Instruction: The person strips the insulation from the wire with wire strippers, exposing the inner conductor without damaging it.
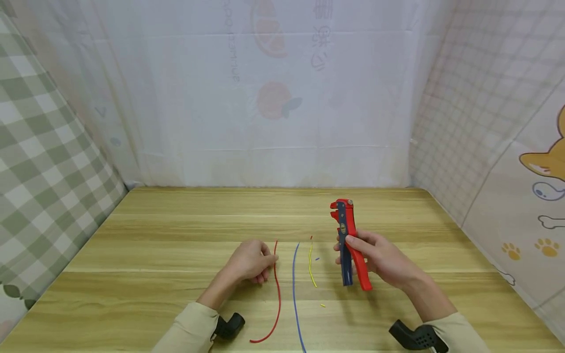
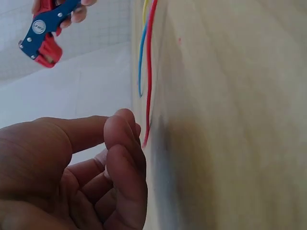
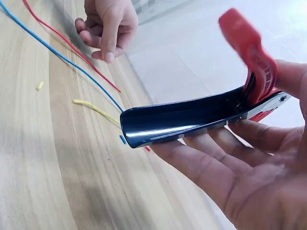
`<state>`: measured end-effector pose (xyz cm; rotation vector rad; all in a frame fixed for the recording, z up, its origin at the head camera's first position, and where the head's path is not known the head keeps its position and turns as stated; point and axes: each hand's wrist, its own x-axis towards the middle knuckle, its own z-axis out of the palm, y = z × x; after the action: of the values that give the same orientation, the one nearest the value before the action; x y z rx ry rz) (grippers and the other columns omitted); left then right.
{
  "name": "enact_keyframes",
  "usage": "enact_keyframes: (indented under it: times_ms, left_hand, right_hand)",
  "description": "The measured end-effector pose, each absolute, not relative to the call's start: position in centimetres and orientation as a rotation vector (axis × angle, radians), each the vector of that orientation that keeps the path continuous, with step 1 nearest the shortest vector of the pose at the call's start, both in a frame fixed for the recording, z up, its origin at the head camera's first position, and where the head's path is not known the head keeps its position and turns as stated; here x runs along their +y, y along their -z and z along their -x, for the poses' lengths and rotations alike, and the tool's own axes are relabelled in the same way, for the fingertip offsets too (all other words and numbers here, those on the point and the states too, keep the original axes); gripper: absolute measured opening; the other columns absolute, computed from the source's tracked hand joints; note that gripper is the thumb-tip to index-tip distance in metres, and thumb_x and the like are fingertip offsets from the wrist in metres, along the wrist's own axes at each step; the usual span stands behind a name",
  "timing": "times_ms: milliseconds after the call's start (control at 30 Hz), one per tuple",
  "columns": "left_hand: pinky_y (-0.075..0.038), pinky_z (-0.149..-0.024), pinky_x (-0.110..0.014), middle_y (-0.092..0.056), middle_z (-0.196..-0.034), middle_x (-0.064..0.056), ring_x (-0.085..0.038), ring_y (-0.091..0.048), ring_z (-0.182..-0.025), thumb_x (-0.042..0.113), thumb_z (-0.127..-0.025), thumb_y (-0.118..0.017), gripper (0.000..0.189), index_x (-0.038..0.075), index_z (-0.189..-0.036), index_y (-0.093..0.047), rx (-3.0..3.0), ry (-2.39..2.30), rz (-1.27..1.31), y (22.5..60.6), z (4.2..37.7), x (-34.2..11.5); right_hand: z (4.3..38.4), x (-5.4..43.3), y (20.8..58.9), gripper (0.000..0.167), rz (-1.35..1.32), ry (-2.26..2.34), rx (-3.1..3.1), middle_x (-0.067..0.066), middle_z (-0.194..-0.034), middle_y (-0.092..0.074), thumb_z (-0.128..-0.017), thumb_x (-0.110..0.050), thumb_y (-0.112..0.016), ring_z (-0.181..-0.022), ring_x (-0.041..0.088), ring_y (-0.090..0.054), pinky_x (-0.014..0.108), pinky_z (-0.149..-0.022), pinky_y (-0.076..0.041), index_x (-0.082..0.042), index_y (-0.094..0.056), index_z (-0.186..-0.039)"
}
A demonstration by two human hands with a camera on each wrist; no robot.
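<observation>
My right hand [image 1: 388,259] holds a red and dark blue wire stripper [image 1: 346,230] upright above the table, thumb on the red handle. In the right wrist view, the fingers [image 3: 206,167] support the blue handle from below. My left hand [image 1: 250,261] hovers beside the upper part of a red wire [image 1: 279,299], fingers loosely bent. The right wrist view shows a small gap between that hand's thumb and the red wire [image 3: 72,45]. A long blue wire [image 1: 294,284] and a shorter yellow wire [image 1: 310,262] lie between the hands.
Small offcuts lie on the wooden table [image 1: 176,215]: a red bit [image 1: 311,237], a blue bit [image 1: 317,258] and a yellow bit [image 1: 322,305]. Printed cloth [image 1: 198,98] hangs behind the table, and green checked cloth [image 1: 44,127] hangs at left.
</observation>
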<state>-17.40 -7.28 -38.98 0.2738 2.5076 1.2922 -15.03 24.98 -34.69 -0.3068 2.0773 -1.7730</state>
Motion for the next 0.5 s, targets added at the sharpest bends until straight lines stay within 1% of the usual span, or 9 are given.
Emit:
enact_keyframes:
  times_ms: [67, 133, 200, 267, 333, 400, 500]
  left_hand:
    - [-0.048, -0.044, -0.022, -0.06, -0.053, 0.0, -0.008, -0.054, -0.041, 0.016, -0.101, -0.068, 0.027, 0.004, -0.078, -0.067, 2.526, -1.308, -0.278, 38.9, 17.6, -7.5]
    - [-0.049, -0.045, -0.023, -0.061, -0.054, -0.001, -0.009, -0.055, -0.043, 0.018, -0.102, -0.068, 0.025, 0.003, -0.081, -0.068, 2.534, -1.327, -0.281, 38.7, 17.8, -7.7]
    - [-0.05, -0.047, -0.025, -0.063, -0.056, -0.003, -0.01, -0.057, -0.044, 0.018, -0.102, -0.067, 0.023, 0.003, -0.085, -0.07, 2.541, -1.339, -0.292, 38.5, 18.0, -7.9]
    - [-0.051, -0.049, -0.025, -0.066, -0.059, -0.004, -0.011, -0.058, -0.046, 0.02, -0.103, -0.067, 0.022, 0.002, -0.09, -0.071, 2.551, -1.344, -0.294, 38.2, 18.1, -8.2]
    - [-0.05, -0.049, -0.026, -0.067, -0.062, -0.006, -0.012, -0.057, -0.047, 0.02, -0.103, -0.067, 0.021, 0.002, -0.094, -0.072, 2.556, -1.359, -0.278, 37.9, 18.3, -8.5]
    - [-0.046, -0.05, -0.025, -0.068, -0.064, -0.008, -0.013, -0.056, -0.048, 0.021, -0.103, -0.067, 0.021, 0.002, -0.098, -0.073, 2.559, -1.378, -0.249, 37.6, 18.4, -8.8]
    - [-0.042, -0.05, -0.025, -0.069, -0.066, -0.011, -0.015, -0.054, -0.048, 0.022, -0.104, -0.067, 0.021, 0.002, -0.102, -0.074, 2.561, -1.404, -0.22, 37.1, 18.5, -9.2]
  right_hand:
    - [15.0, 25.0, 34.5, 0.051, 0.275, 1.77, 2.133, 0.009, -0.114, -0.069, -0.113, -0.03, -0.052, -0.099, 0.024, -0.078, 0.046, -0.083, -0.064, 0.015, -0.048, -0.138]
    - [15.0, 24.9, 34.5, 0.047, 0.225, 1.755, 2.21, 0.011, -0.106, -0.067, -0.111, -0.029, -0.056, -0.091, 0.026, -0.078, 0.046, -0.076, -0.065, 0.014, -0.054, -0.128]
    - [14.9, 24.7, 34.5, 0.042, 0.155, 1.693, 2.335, 0.008, -0.096, -0.064, -0.107, -0.032, -0.062, -0.081, 0.023, -0.075, 0.044, -0.071, -0.065, 0.01, -0.06, -0.115]
    - [14.9, 24.5, 34.7, 0.041, 0.101, 1.597, 2.469, 0.004, -0.085, -0.06, -0.103, -0.035, -0.068, -0.071, 0.019, -0.068, 0.04, -0.066, -0.063, 0.006, -0.064, -0.103]
    - [14.8, 24.2, 35.0, 0.039, 0.066, 1.468, 2.605, -0.001, -0.074, -0.054, -0.099, -0.038, -0.072, -0.063, 0.015, -0.059, 0.034, -0.059, -0.057, 0.0, -0.066, -0.092]
    - [14.8, 24.1, 35.2, 0.039, 0.058, 1.343, 2.705, -0.004, -0.067, -0.049, -0.097, -0.04, -0.074, -0.059, 0.012, -0.048, 0.029, -0.054, -0.048, -0.004, -0.067, -0.084]
    - [14.8, 24.0, 35.5, 0.041, 0.066, 1.184, 2.801, -0.007, -0.061, -0.043, -0.094, -0.042, -0.075, -0.056, 0.01, -0.041, 0.025, -0.052, -0.035, -0.01, -0.063, -0.073]
